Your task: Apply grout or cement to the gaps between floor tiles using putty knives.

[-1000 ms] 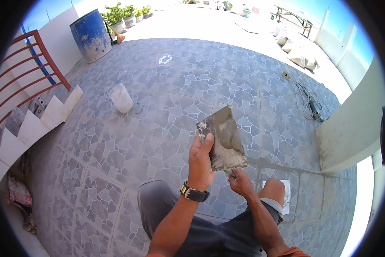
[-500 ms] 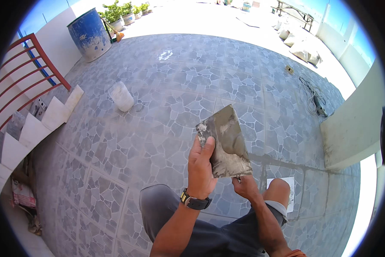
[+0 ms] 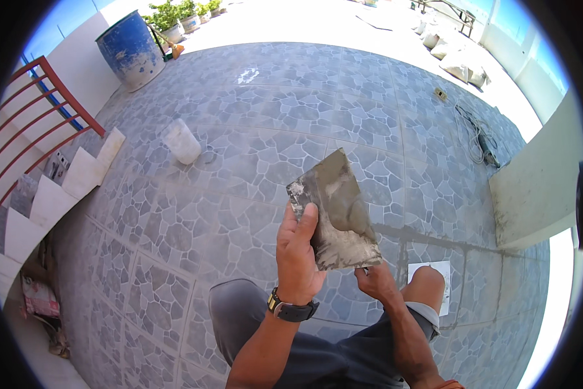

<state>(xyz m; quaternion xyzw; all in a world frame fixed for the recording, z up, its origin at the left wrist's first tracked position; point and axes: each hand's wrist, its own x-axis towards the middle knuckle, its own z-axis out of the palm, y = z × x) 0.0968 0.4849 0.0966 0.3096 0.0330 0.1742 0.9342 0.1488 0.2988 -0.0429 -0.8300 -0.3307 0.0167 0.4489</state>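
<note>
In front of me my left hand (image 3: pixel 296 253) grips a flat rectangular board (image 3: pixel 333 241) by its left edge, thumb on top and fingers underneath. Wet grey-brown cement paste (image 3: pixel 350 204) coats the board's upper and right part, and paler smears mark its lower part. The board is tilted, one corner pointing away from me. Close under its near right corner, my right hand (image 3: pixel 377 283) is closed. A small bit of something shows at those fingers, but the board hides the rest.
Stone-patterned grey tiles (image 3: pixel 252 162) cover the floor, with dark, damp-looking joints at right. A white plastic container (image 3: pixel 182 141) lies ahead left. A white sheet or tile (image 3: pixel 439 301) lies beside my right knee. A corded power tool (image 3: pixel 483 146) rests near the pillar (image 3: pixel 531 188); stairs (image 3: pixel 64 175) rise at left.
The board and my left hand have shifted slightly left and away from me. The whole view has moved a little. My right hand stays closed by the board's near corner.
</note>
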